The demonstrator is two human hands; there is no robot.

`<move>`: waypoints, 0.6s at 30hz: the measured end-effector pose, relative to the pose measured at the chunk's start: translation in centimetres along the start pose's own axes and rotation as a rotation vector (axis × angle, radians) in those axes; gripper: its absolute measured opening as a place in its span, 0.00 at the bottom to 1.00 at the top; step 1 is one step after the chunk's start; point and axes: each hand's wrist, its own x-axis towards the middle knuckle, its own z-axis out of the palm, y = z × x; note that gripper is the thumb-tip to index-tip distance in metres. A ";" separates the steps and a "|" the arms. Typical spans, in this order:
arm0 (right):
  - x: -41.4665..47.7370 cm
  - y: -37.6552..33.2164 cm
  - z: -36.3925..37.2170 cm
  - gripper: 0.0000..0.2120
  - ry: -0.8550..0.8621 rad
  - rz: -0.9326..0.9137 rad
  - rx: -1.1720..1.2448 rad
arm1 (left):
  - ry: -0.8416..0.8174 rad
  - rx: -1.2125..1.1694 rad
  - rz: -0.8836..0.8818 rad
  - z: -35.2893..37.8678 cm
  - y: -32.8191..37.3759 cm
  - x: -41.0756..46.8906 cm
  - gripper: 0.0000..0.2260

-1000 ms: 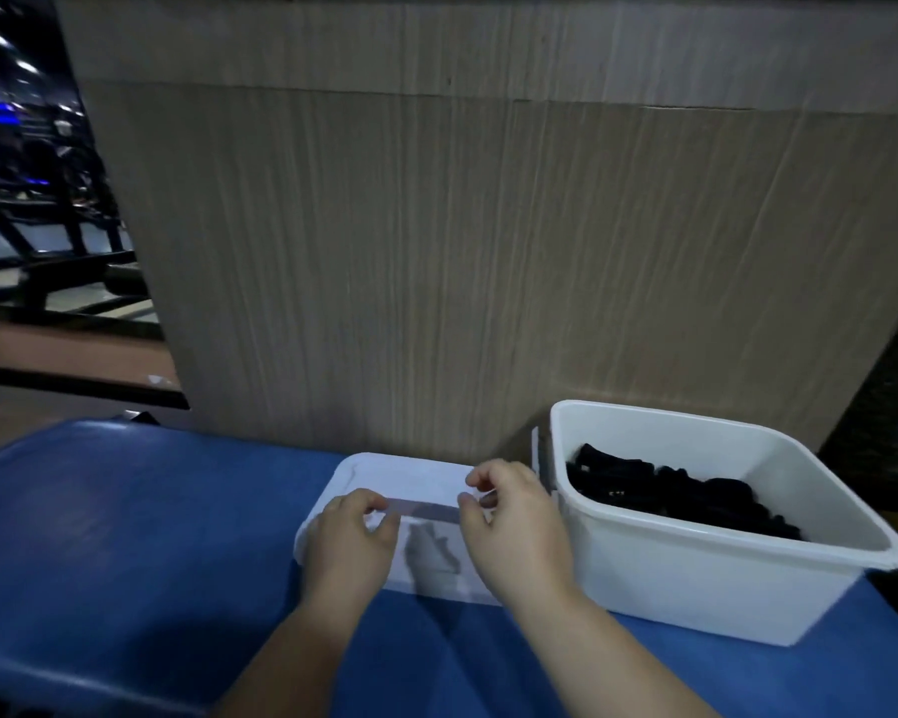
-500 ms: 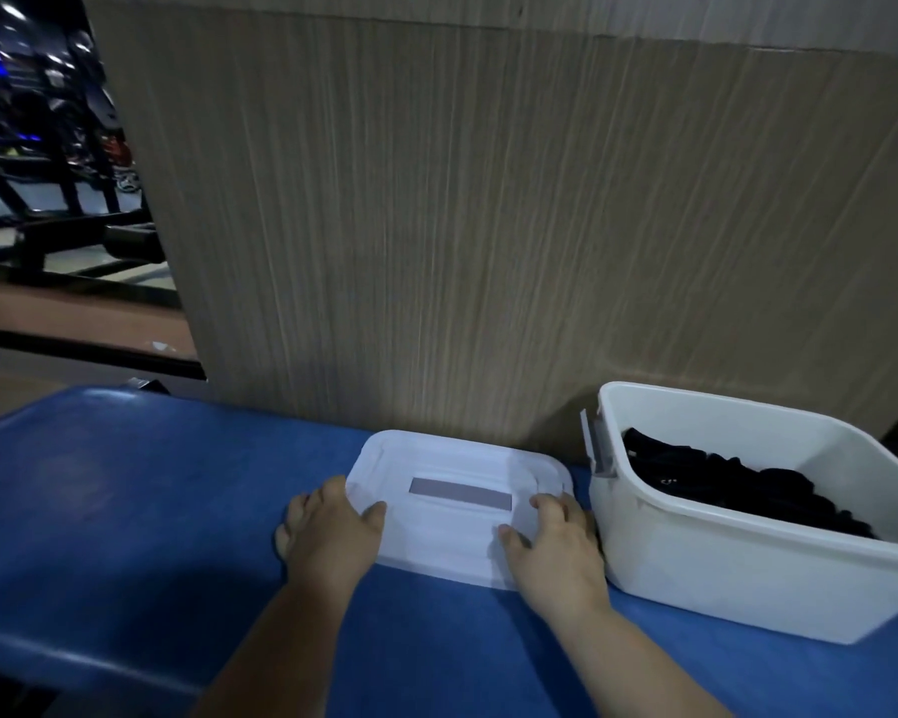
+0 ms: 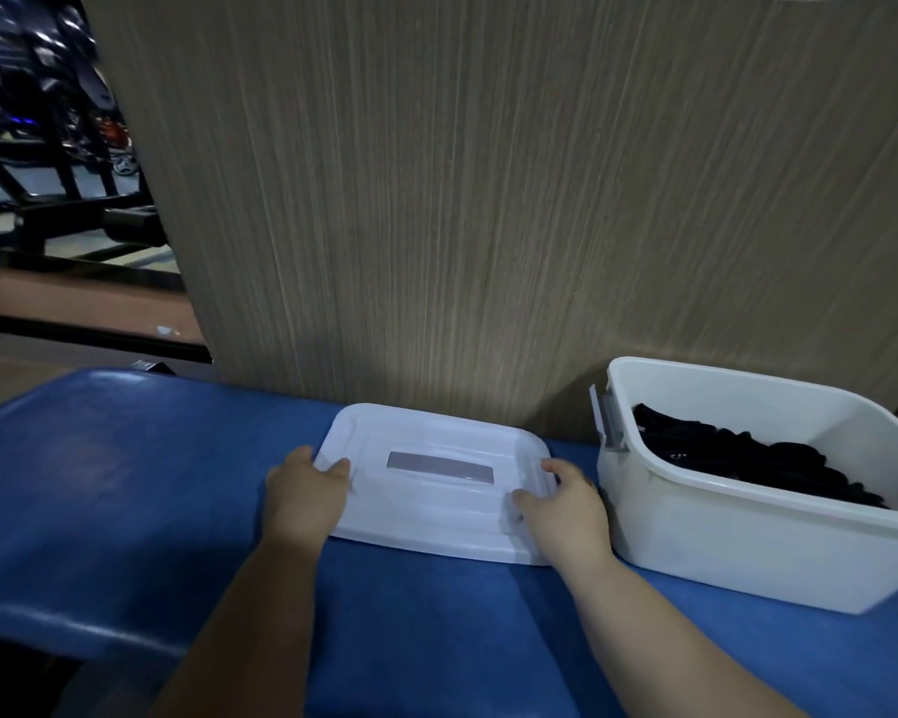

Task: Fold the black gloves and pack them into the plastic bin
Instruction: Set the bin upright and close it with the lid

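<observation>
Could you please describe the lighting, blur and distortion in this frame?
Head view: dim overall, with a brighter patch on the panel above the lid; the gloves in the bin are a detail-less black mass; the top-left background is blurred; the wide lens bows the panel's edges.

Glossy white plastic bin [image 3: 747, 551], smooth lid [image 3: 436, 515], black cloth gloves [image 3: 747, 458]

Blue padded bench [image 3: 125, 484] carries white lid [image 3: 436, 515] and plastic bin [image 3: 747, 551].

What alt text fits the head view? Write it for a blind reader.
The left hand and right hand grip opposite ends of a white lid on a blue surface; right of it, an open white bin holds black gloves.
</observation>
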 end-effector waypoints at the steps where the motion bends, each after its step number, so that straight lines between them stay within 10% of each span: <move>1: 0.1 0.0 0.0 0.28 -0.008 0.021 0.035 | 0.012 -0.019 0.007 -0.4 -0.3 0.2 0.13; 18: -1.9 -1.3 0.6 0.34 -0.180 0.093 0.268 | 0.106 -0.388 -0.016 -4.1 -1.6 -0.8 0.18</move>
